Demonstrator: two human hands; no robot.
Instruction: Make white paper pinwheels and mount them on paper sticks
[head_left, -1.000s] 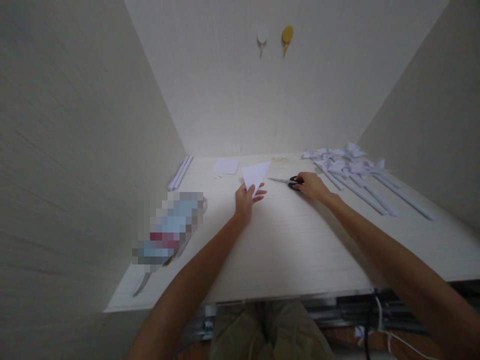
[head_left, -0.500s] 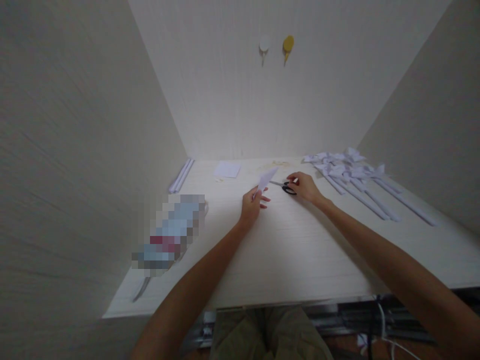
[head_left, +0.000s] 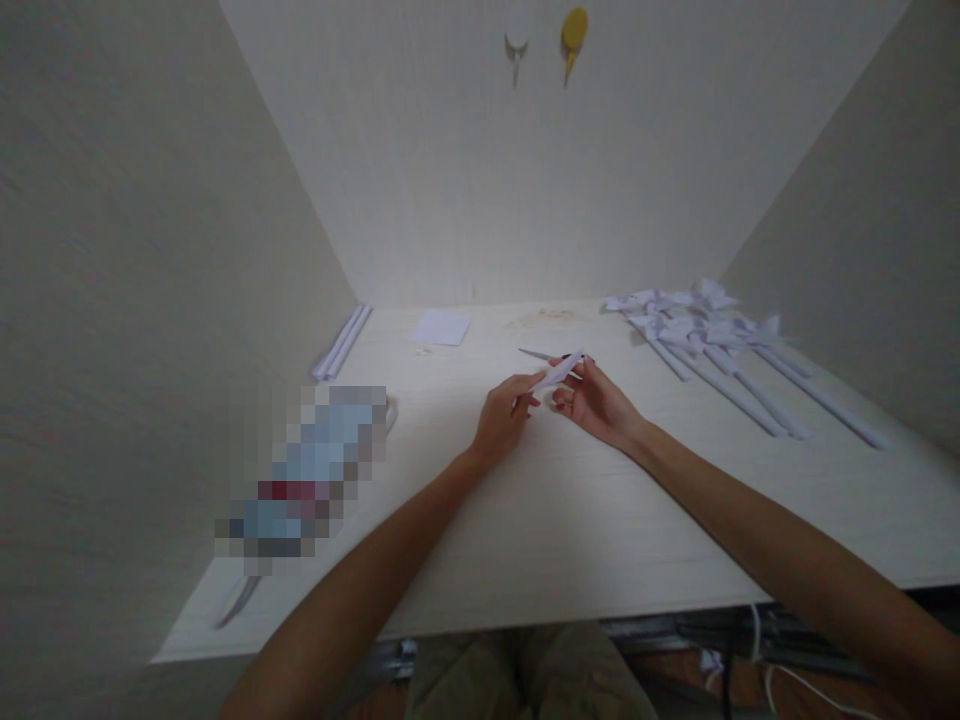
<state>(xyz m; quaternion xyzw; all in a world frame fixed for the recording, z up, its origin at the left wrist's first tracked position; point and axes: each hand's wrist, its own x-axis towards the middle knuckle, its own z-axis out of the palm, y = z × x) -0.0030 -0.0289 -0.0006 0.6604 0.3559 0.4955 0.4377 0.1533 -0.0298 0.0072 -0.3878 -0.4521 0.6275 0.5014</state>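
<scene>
Paper piece: the white paper piece [head_left: 559, 372] is near the centre of the frame, raised between the two hands, tilted up to the right and seen nearly edge-on.
Left hand: the left hand [head_left: 507, 412], at centre, grips the paper piece by its lower left end.
Right hand: the right hand [head_left: 602, 398], right of centre, has its fingers at the upper right end; whether they pinch it or merely touch it cannot be told.
Scissors: the scissors [head_left: 532, 354] lie on the table [head_left: 570, 530] just behind the hands, blades toward the left of the frame, handles mostly hidden.
Surroundings: a paper square [head_left: 442, 328] lies upper left of centre, paper tubes [head_left: 343, 345] farther left, and tubes with paper bows [head_left: 694, 330] at right.
Hazard, paper: a crooked crease or tear seems possible, should the two hands pull unevenly on so thin a sheet.
Hazard, blades: the fingers could brush the scissors, or knock them askew, because they lie so near.
</scene>
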